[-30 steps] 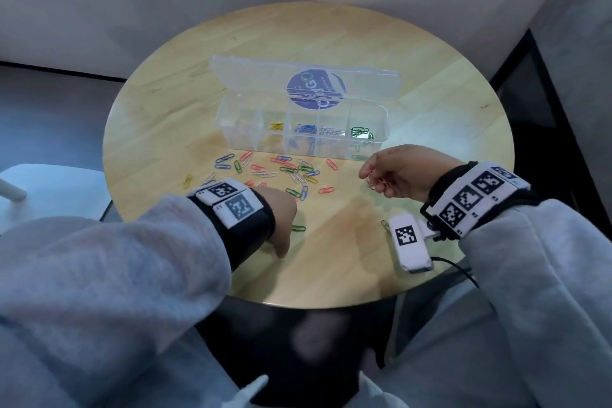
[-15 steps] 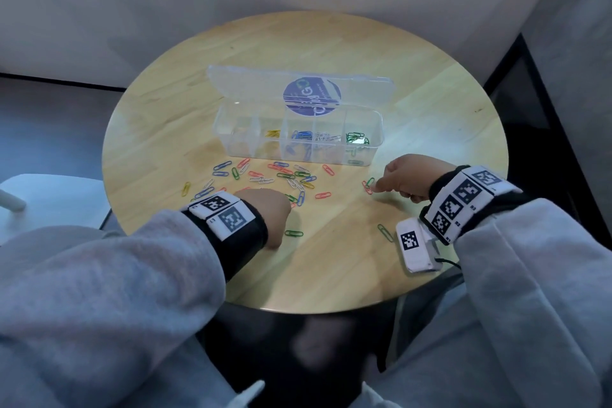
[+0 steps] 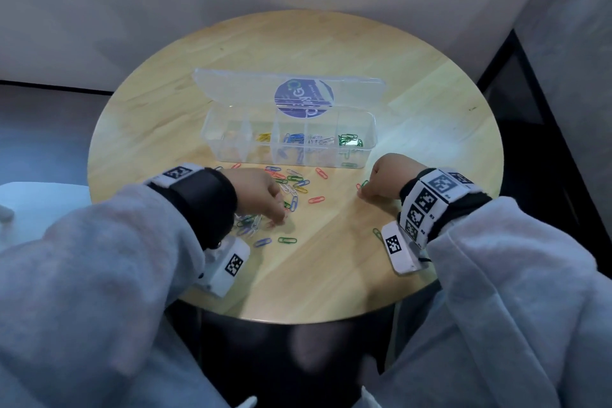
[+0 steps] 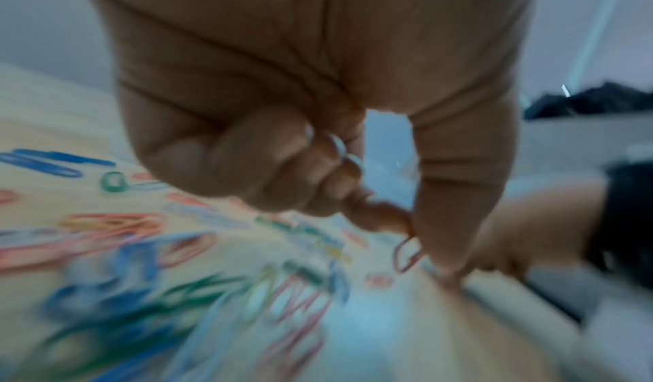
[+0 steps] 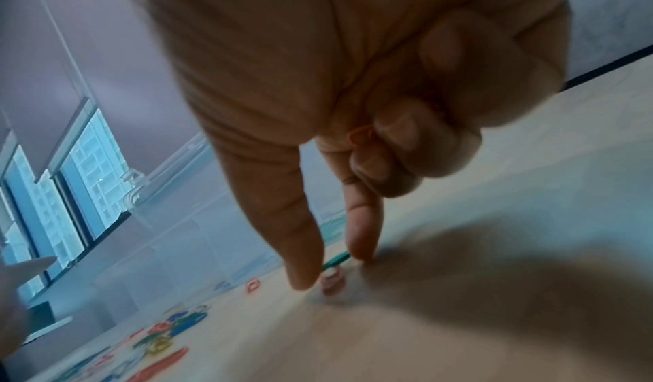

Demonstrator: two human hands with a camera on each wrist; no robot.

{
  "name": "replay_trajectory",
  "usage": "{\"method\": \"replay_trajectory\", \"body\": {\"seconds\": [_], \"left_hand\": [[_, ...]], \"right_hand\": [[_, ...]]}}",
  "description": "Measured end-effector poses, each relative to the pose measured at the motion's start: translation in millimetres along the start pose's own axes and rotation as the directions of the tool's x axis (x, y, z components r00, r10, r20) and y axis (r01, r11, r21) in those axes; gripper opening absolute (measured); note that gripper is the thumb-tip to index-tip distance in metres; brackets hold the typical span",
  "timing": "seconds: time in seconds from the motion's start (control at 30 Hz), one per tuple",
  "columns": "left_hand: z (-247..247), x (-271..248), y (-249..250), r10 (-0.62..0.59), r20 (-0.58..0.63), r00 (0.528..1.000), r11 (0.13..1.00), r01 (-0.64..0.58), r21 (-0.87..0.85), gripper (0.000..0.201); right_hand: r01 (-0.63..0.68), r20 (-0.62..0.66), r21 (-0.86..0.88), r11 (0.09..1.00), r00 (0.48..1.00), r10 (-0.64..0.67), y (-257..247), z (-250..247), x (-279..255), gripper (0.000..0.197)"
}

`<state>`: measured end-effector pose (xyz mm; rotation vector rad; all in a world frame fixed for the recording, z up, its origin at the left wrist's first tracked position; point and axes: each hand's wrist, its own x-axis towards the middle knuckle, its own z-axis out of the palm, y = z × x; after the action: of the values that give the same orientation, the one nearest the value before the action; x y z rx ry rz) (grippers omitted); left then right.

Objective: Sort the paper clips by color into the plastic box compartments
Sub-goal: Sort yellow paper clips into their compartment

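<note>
From the head camera I see the clear plastic box (image 3: 288, 142) standing open near the middle of the round light-wood table (image 3: 414, 103), its transparent lid (image 3: 231, 86) folded back and lying flat behind it, with a round blue sticker (image 3: 304, 98) on it. The box has five compartments in a row: the far-left one looks empty as far as I can tell, the next holds yellow paper clips (image 3: 264, 137), the middle one blue paper clips (image 3: 294, 139), the fourth white or silver clips (image 3: 319, 140), and the far-right one green paper clips (image 3: 349, 140). In front of the box lies a scatter of loose mixed-colour paper clips (image 3: 294, 187), red, green, blue, yellow and white, on the bare wood. My left hand (image 3: 261, 194) is down on that scatter; in the left wrist view its thumb and forefinger pinch a red paper clip (image 4: 406, 255) just above the table, the other fingers curled in. My right hand (image 3: 385, 180) is low on the table to the right of the scatter, near the box's right end; the right wrist view shows thumb and forefinger tips apart on the wood on either side of a green paper clip (image 5: 335, 261), with a pink clip (image 5: 332, 280) just beside it, while its curled fingers hold an orange-red clip (image 5: 358, 135) against the palm.
</note>
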<state>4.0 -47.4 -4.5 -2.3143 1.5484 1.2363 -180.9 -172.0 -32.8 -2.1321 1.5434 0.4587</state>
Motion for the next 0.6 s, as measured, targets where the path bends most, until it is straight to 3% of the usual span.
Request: {"method": "replay_trajectory", "body": {"seconds": [0.07,0.13,0.23,0.3,0.4,0.5,0.6], "left_hand": [[-9,2,3,0.056,0.037,0.998,0.962,-0.044,-0.269,0.024],[-14,4,7,0.082,0.033,0.996,0.85,-0.053,-0.524,0.027],[-16,5,14,0.104,0.017,0.994,0.661,-0.057,-0.748,0.022],[-17,4,18,0.108,0.011,0.994,0.564,-0.052,-0.824,0.014],[-16,5,20,0.098,0.012,0.995,0.509,-0.04,-0.86,0.02],[-15,7,21,0.068,0.021,0.997,0.51,-0.016,-0.86,0.025],[-15,8,22,0.028,0.035,0.999,0.536,0.014,-0.844,0.03]], "right_hand": [[0.007,-0.007,-0.028,1.0,1.0,-0.007,-4,1,3,0.027],[0.015,-0.012,-0.048,0.999,1.0,-0.015,-6,2,6,0.025],[0.033,-0.002,-0.065,0.997,0.999,-0.033,-7,4,9,0.023],[0.044,-0.002,-0.057,0.997,0.999,-0.044,-6,4,9,0.024],[0.058,0.036,-0.043,0.997,0.998,-0.056,-4,3,6,0.026],[0.088,0.12,-0.05,0.995,0.989,-0.081,-4,-2,0,0.027],[0.138,0.177,0.034,0.99,0.974,-0.142,-3,-15,-12,0.014]]}}
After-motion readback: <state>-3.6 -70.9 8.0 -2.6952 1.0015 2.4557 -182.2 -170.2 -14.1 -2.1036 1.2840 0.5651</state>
